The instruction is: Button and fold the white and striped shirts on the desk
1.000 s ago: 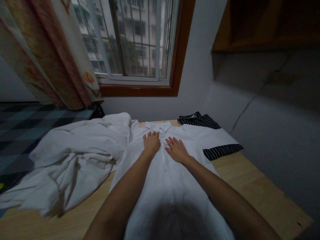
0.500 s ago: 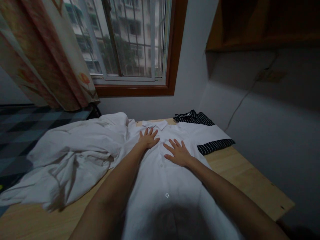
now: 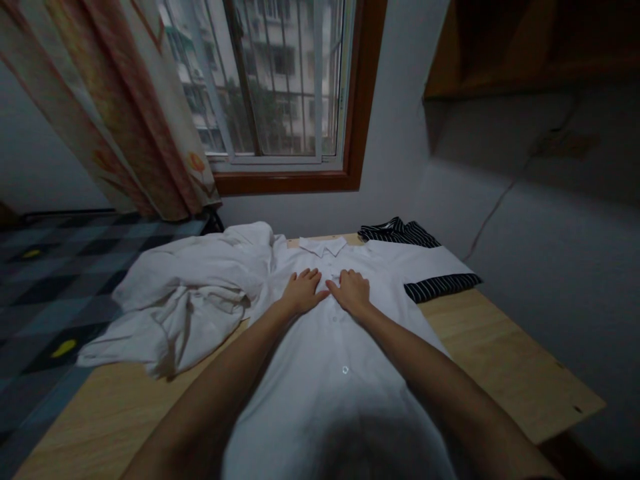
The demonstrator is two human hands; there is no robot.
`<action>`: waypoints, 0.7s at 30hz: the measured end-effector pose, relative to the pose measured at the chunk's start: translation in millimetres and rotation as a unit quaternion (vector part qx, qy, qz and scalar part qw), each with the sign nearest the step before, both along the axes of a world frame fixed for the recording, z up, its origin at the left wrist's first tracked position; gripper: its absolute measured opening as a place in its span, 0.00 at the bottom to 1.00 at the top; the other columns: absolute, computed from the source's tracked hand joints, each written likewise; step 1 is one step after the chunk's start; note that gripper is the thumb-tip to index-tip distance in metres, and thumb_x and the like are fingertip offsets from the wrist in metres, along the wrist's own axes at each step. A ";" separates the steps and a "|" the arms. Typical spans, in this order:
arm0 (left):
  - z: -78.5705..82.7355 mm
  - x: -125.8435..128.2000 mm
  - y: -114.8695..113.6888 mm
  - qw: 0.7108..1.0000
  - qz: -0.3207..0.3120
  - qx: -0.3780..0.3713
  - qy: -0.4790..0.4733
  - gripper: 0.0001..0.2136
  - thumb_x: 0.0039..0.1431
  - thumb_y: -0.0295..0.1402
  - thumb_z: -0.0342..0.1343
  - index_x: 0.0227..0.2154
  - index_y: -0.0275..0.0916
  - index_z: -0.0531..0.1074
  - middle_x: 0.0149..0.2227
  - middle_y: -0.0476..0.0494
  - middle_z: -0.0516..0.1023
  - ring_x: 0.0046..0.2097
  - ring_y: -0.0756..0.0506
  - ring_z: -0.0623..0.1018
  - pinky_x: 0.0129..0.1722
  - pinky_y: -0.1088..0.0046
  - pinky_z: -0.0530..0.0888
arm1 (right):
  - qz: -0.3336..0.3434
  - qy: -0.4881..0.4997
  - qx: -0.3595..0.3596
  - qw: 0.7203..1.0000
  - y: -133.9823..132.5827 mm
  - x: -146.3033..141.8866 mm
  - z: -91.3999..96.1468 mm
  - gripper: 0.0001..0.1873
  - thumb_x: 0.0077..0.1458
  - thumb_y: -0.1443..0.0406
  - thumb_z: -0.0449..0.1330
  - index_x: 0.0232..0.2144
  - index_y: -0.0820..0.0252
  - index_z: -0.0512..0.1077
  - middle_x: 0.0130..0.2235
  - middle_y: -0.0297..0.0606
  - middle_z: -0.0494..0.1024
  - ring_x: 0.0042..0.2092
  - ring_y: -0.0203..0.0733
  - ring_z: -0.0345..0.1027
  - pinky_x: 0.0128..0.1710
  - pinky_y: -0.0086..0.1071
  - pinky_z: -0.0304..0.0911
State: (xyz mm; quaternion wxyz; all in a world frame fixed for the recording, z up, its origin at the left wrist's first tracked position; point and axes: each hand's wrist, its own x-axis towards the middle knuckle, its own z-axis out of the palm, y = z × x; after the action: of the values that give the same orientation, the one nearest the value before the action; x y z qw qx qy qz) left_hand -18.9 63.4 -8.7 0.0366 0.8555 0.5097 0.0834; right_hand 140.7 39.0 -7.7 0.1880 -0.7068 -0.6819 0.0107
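A white button-up shirt (image 3: 330,373) lies flat and face up on the wooden table (image 3: 500,367), collar at the far end. My left hand (image 3: 300,292) rests palm down on its chest, fingers stretched toward the button line. My right hand (image 3: 354,291) lies beside it on the shirt with its fingers bent, almost touching the left hand. Neither hand holds anything.
A crumpled white garment (image 3: 190,293) is heaped on the table's left side. A dark striped garment (image 3: 430,283) lies under the shirt's right sleeve at the far right. A window (image 3: 280,80) and a curtain (image 3: 135,113) stand behind; a wall runs along the right.
Both hands have drawn together toward the shirt's middle line. My right hand's fingers, spread flat before, are now bent.
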 end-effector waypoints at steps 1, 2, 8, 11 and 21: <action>-3.1 -2.2 -3.5 1.000 -0.002 -0.007 0.004 0.27 0.61 0.50 0.48 0.59 0.41 0.64 0.65 0.37 0.59 0.66 0.35 0.57 0.61 0.51 0.54 | -0.010 -0.004 -0.001 1.000 2.1 -5.9 -0.6 0.20 0.59 0.54 0.53 0.43 0.63 0.72 0.46 0.50 0.75 0.48 0.52 0.66 0.45 0.41 0.58; -5.8 -4.3 -5.7 1.000 -0.005 -0.015 0.007 0.30 0.61 0.51 0.47 0.62 0.41 0.60 0.67 0.37 0.54 0.67 0.35 0.53 0.62 0.50 0.50 | -0.015 -0.008 -0.005 1.000 4.4 -9.7 -0.3 0.18 0.59 0.57 0.53 0.44 0.63 0.72 0.46 0.51 0.75 0.48 0.52 0.67 0.44 0.40 0.59; -10.0 -8.7 -5.2 0.999 -0.013 -0.036 0.000 0.33 0.63 0.55 0.38 0.65 0.41 0.54 0.68 0.39 0.50 0.68 0.37 0.49 0.64 0.50 0.46 | 0.083 0.007 -0.085 0.993 17.6 15.5 18.3 0.11 0.54 0.64 0.55 0.35 0.63 0.76 0.39 0.49 0.79 0.41 0.48 0.71 0.37 0.34 0.57; -9.5 -8.1 -3.6 0.999 -0.014 -0.029 -0.007 0.28 0.66 0.49 0.35 0.65 0.45 0.53 0.68 0.42 0.52 0.68 0.37 0.50 0.63 0.48 0.47 | 0.133 0.042 -0.106 0.985 19.6 39.1 25.5 0.08 0.53 0.65 0.56 0.30 0.61 0.76 0.35 0.42 0.80 0.37 0.42 0.70 0.33 0.30 0.55; 4.8 1.5 -19.7 0.993 -0.020 0.115 -0.026 0.15 0.60 0.39 0.52 0.49 0.45 0.75 0.55 0.40 0.69 0.56 0.37 0.65 0.55 0.56 0.61 | 0.006 0.046 -0.061 0.997 0.4 15.1 11.4 0.19 0.55 0.51 0.55 0.36 0.60 0.73 0.40 0.46 0.78 0.42 0.49 0.71 0.36 0.34 0.60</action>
State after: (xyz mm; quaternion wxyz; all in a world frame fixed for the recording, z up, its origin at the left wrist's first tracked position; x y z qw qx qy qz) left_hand -17.5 43.6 -3.9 -0.0471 0.8615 0.4787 0.1625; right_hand 155.8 39.4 3.7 0.1753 -0.7117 -0.6749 0.0857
